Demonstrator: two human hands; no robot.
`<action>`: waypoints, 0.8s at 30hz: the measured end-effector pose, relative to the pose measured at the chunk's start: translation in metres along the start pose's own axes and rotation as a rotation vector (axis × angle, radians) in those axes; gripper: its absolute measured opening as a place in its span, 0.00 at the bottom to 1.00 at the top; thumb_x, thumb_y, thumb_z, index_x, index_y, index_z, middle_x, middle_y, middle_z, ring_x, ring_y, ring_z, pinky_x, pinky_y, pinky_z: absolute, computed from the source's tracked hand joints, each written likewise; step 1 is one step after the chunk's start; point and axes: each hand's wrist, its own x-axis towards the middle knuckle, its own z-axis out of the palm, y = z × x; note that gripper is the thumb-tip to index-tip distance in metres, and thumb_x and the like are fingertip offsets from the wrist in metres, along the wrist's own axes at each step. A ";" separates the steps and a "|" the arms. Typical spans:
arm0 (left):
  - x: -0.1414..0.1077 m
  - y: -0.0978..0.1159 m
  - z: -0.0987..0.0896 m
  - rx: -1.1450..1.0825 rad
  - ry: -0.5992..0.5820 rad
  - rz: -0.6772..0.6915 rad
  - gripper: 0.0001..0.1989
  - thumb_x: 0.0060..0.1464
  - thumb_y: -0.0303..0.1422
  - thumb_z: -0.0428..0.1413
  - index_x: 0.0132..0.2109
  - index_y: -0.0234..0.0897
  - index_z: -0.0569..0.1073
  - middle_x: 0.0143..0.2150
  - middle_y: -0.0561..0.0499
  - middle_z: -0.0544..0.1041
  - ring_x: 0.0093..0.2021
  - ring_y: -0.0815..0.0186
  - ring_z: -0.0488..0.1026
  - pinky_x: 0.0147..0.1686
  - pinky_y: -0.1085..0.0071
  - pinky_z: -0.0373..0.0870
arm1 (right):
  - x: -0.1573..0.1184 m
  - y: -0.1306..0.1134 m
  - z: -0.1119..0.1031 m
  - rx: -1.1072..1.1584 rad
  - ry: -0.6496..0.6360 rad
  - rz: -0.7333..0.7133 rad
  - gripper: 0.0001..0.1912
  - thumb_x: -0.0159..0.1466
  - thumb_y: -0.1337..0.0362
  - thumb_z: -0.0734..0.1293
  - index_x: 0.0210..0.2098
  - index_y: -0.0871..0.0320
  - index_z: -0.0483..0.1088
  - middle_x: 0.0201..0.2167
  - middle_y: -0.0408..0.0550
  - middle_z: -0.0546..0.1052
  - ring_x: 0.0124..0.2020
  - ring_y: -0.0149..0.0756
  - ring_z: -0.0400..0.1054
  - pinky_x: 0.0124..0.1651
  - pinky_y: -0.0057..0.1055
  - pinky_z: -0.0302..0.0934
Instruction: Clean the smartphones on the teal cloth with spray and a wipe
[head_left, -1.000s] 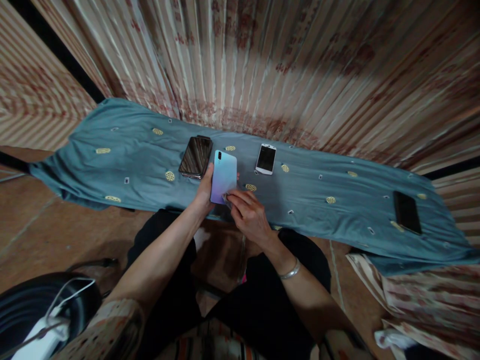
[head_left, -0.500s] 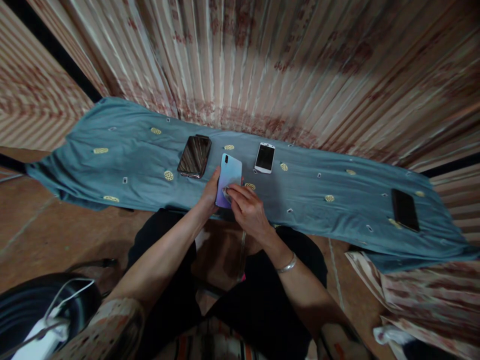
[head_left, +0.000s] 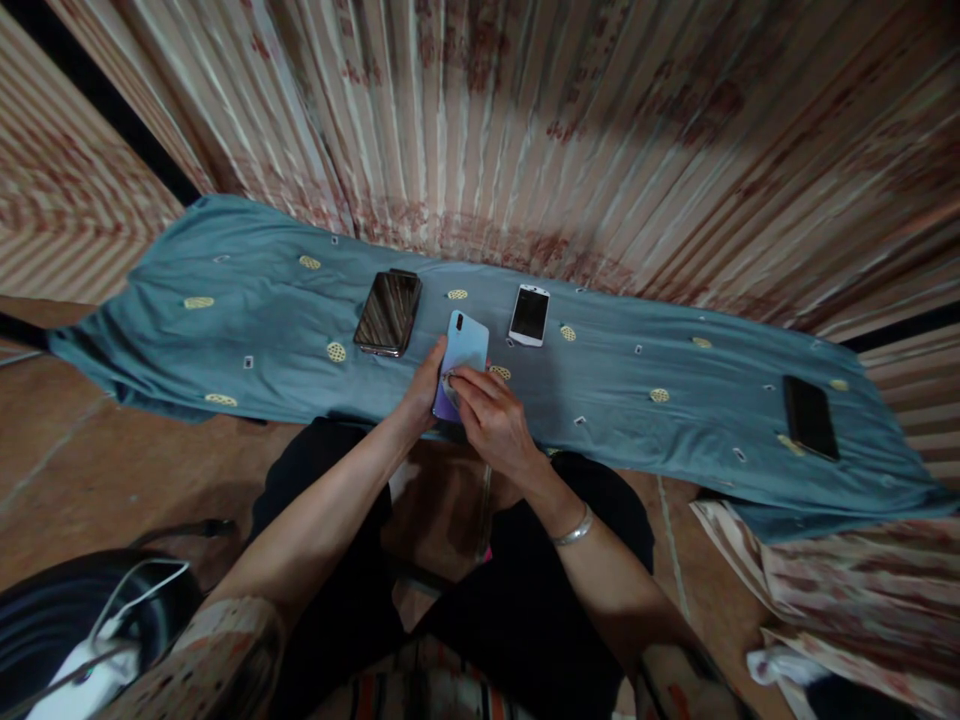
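Observation:
A smartphone point(head_left: 468, 342) with a glossy blue-to-purple back is held above the cloth-covered bench, its back turned up and its camera at the far end. My left hand point(head_left: 421, 392) is closed around its left edge. Pinched fingers of my right hand point(head_left: 495, 418) press a small greyish-white wad point(head_left: 451, 381) against the lower back of the phone; the wad looks like cloth or tissue, mostly hidden by the fingers. Just beyond the hands, dark phones point(head_left: 387, 312) lie stacked to the left, and a white phone point(head_left: 529, 316) rests to the right.
A teal cloth point(head_left: 615, 400) with pineapple prints covers the long narrow bench. Near its right end lies a dark phone point(head_left: 810, 418). Pleated curtains point(head_left: 480, 130) hang close behind. On the floor at lower left are a white power strip point(head_left: 94, 675) and cables.
The held phone has shifted slightly right and turned a little clockwise in my left hand. My right fingers have moved slightly left across its back with the wad.

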 end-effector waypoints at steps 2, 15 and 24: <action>-0.001 -0.001 0.002 -0.027 0.017 -0.010 0.27 0.76 0.39 0.42 0.63 0.25 0.77 0.37 0.42 0.86 0.42 0.58 0.85 0.48 0.67 0.81 | 0.001 0.001 0.000 -0.007 0.019 0.000 0.21 0.75 0.71 0.58 0.56 0.56 0.80 0.55 0.55 0.83 0.55 0.45 0.77 0.68 0.50 0.69; 0.015 -0.002 -0.018 0.018 -0.027 -0.073 0.34 0.73 0.51 0.40 0.67 0.35 0.78 0.42 0.40 0.88 0.48 0.48 0.85 0.52 0.54 0.82 | -0.002 -0.019 0.003 0.059 -0.005 -0.091 0.14 0.76 0.67 0.64 0.53 0.55 0.81 0.52 0.55 0.84 0.52 0.43 0.79 0.61 0.44 0.74; 0.024 0.001 -0.025 -0.075 -0.059 -0.086 0.32 0.73 0.50 0.41 0.65 0.38 0.79 0.44 0.41 0.88 0.47 0.49 0.85 0.48 0.55 0.82 | -0.002 -0.020 0.003 -0.023 0.023 -0.151 0.14 0.77 0.67 0.63 0.52 0.57 0.81 0.51 0.55 0.85 0.51 0.42 0.79 0.59 0.43 0.75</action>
